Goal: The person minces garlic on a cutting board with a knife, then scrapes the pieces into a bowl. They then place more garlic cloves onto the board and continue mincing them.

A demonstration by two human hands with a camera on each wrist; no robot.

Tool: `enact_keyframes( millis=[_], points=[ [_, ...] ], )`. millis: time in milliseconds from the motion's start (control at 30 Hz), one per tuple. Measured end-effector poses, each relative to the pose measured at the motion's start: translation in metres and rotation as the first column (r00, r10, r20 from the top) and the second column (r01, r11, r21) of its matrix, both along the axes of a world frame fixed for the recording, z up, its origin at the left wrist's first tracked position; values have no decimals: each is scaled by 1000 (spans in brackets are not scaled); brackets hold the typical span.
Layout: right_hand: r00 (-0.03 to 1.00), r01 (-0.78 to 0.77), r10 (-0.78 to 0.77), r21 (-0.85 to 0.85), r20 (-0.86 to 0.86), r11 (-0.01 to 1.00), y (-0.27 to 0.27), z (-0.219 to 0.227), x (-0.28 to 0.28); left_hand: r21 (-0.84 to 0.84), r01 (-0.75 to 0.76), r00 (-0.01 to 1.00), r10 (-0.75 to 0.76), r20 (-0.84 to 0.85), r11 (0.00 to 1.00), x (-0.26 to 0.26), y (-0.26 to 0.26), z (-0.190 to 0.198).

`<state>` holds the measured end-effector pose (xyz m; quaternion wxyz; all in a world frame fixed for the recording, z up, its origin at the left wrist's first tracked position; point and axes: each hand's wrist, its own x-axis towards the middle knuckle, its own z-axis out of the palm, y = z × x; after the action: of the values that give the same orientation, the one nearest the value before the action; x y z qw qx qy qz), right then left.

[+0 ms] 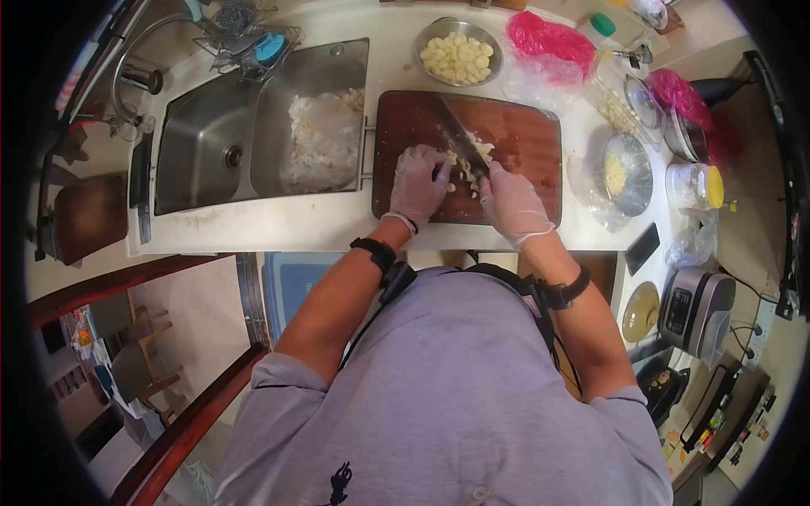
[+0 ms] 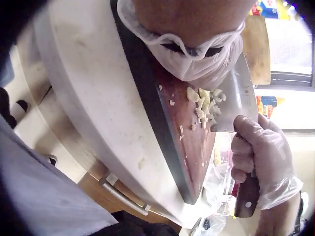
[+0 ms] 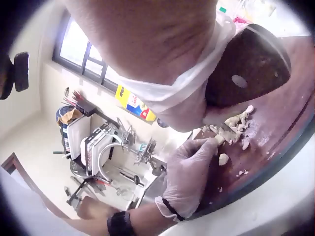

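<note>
My right hand point(image 1: 516, 202), in a clear glove, grips the dark handle of a cleaver point(image 2: 247, 196). The broad blade slants away over the brown cutting board point(image 1: 531, 156), as the head view shows. Also gloved, my left hand point(image 1: 418, 183) is just left of the blade with its fingers bent. In the right wrist view, its thumb and fingertips pinch a pale garlic clove point(image 3: 218, 139) beside the chopped pieces. Chopped garlic point(image 2: 204, 105) lies in a loose heap against the blade, with small bits scattered over the board.
Behind the board stands a steel bowl point(image 1: 422, 71) of peeled cloves. A double sink point(image 1: 202, 126) is on the left, with a whitish plastic bag in one basin. To the right are a bowl point(image 1: 639, 202) of minced garlic, a yellow-lidded jar point(image 1: 688, 185) and a pink bag point(image 1: 548, 42).
</note>
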<state>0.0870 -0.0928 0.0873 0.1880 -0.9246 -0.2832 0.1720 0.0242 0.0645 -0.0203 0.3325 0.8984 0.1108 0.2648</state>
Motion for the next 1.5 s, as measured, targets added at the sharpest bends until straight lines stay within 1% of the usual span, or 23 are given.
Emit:
enact_keyframes(
  millis=[67,167,300,367,500,567,600,667,800,867,900,933,1000,1033,1100,1133,1200,1233,1300,1333,1400,1433,1500],
  points=[
    [1000,-21,20,-59,-17,998,3,0,-2,-1,12,1000,-12,7,1000,1,0,1],
    [999,-26,27,-31,34,999,4,-19,-2,9,8,1000,-8,2,1000,-1,1,2],
    [999,-44,45,-14,24,999,3,-9,4,-4,24,1000,-24,-4,1000,0,1,2],
    [999,18,-15,-65,43,998,3,5,6,4,20,1000,-20,-1,1000,0,2,2],
    [997,30,-25,-70,68,997,0,2,20,11,44,999,-44,9,999,0,1,1],
    [1000,14,-12,-121,19,993,-1,-12,21,24,45,999,-45,-8,999,-1,2,1],
    [1000,19,-16,-120,21,993,0,-13,21,34,48,999,-47,-23,998,0,2,2],
    [998,28,-37,-163,-54,986,1,-12,21,29,55,998,-55,-27,998,0,2,4],
    [1000,3,-5,-102,-23,995,-7,2,26,3,59,996,-58,-64,998,-3,2,7],
    [996,53,-48,-71,73,996,-20,5,24,-3,30,999,-31,-39,1000,-1,2,2],
    [996,61,-55,-73,77,995,-24,5,26,-15,-2,1000,1,-18,1000,2,0,6],
    [993,97,-91,-97,70,991,-28,3,27,-19,9,1000,-10,-18,1000,6,-3,9],
    [989,141,-134,-122,64,983,-34,-8,25,122,-35,999,38,-30,992,20,-7,19],
    [988,149,-141,-148,67,978,-34,-16,22,121,-30,999,34,-27,992,26,-7,23],
    [986,159,-147,-170,77,973,-32,-20,19,208,67,969,-14,-248,976,36,-8,29],
    [989,142,-135,-142,56,980,-30,-17,16,209,67,970,-14,-245,976,37,-7,29],
    [994,106,-107,-113,-2,988,-27,-8,12,218,211,934,-131,-331,953,34,-1,29],
    [994,110,-111,-106,-2,988,-25,-3,14,225,215,934,-133,-331,950,31,3,29],
    [986,164,-165,-109,7,980,-21,4,16,78,310,918,-278,-283,947,17,8,29],
    [986,165,-166,-107,3,980,-19,8,16,79,312,916,-278,-288,947,10,9,27],
    [987,160,-161,-114,2,980,-16,16,19,63,335,923,-314,-222,940,-1,7,25],
    [987,162,-162,-114,5,980,-16,13,21,63,336,923,-316,-219,940,-5,5,26],
    [996,77,-86,-183,-39,980,-14,-2,23,178,330,936,-297,-187,927,-11,1,28]
  ],
)
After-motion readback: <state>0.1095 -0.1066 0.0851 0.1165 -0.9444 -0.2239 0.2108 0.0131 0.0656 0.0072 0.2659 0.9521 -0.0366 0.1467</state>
